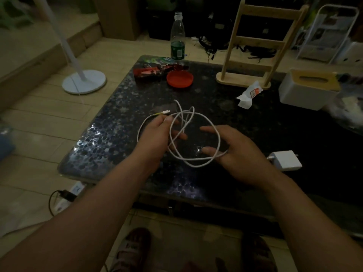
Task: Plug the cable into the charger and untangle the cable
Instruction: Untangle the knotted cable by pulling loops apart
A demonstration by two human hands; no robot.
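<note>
A white cable (196,160) hangs in tangled loops above the dark table (121,107). My left hand (157,134) pinches it near the small plug end (166,112), which points to the right. My right hand (233,152) has its fingers spread, and one loop runs between its thumb and fingers. A white charger (286,160) lies on the table to the right of my right hand, with a short white stub at its left end. Whether the cable joins it is hidden by my right hand.
At the back of the table stand a plastic bottle (177,38), a red lid (179,79), a red packet (149,72), a wooden rack (255,46) and a white tissue box (308,89). A crumpled wrapper (248,95) lies near the rack. A power strip (68,197) lies on the floor at the left.
</note>
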